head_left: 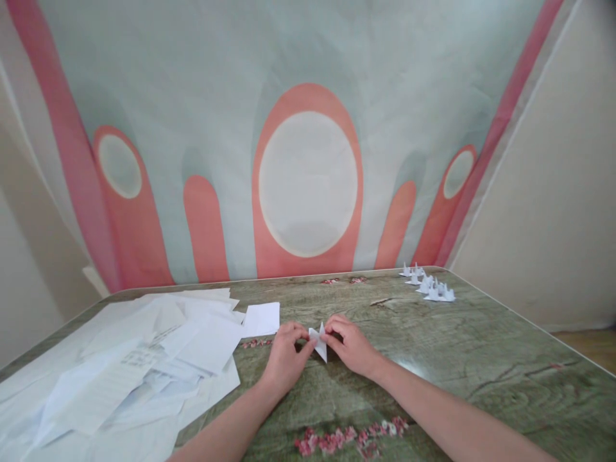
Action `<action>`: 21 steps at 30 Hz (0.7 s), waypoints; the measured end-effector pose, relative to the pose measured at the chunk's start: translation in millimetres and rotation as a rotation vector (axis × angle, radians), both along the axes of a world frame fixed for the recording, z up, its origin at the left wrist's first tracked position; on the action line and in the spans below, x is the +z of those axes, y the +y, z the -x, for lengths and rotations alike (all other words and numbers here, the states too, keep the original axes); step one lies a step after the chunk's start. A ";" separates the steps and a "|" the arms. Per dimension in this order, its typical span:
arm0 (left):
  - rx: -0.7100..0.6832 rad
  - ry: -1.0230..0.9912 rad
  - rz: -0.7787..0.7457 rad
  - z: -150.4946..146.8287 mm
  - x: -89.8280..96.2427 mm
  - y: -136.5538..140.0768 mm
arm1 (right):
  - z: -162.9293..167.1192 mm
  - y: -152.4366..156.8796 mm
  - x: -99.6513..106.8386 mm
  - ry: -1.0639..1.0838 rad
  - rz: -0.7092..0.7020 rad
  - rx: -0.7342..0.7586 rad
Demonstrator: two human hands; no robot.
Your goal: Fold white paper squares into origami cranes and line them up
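While the left hand (pixel 285 353) pinched one side of the folded paper (pixel 320 344), the right hand (pixel 352 346) pinched the other, so it sat between them over the table (pixel 481 350). Sheets (pixel 206 337) lay to the left; farther off, at right, stood paper figures (pixel 437 293).

Table, wood-grain top: loose paper on left, small folded white pieces at far right.
Table (pixel 486 350) grey-green, streaked with dark grain, thin pale edging; pink blossom pattern (pixel 351 439) along the near middle, smaller patches of it near the far edge and by the paper. Left side: broad, untidy paper heap (pixel 206 340), sheets overlapping at mixed angles, mostly white, a few bearing faint print (illegible). One white square sheet (pixel 261 319) lies flat just beside the heap's right edge. Far right corner: cluster of folded white pieces (pixel 439 292), pointed tips upward, set close together; exact count unclear.
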State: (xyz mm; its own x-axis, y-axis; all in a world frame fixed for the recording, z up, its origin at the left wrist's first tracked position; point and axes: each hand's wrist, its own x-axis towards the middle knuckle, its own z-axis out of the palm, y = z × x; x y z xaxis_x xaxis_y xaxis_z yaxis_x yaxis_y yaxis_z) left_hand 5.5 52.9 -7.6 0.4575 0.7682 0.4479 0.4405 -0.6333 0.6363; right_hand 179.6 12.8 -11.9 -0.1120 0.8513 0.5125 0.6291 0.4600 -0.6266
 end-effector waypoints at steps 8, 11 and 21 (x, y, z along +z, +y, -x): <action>0.025 0.085 -0.013 -0.5 2.1 -1.5 | -1.7 4.7 -4.3 0.002 0.069 0.003; 0.033 0.147 -0.041 -0.3 0.6 -3.8 | -2.6 5.9 -6.6 0.008 0.092 0.003; 0.049 0.202 -0.064 0.3 -2.5 -7.1 | -2.6 7.5 -12.0 0.038 0.103 -0.040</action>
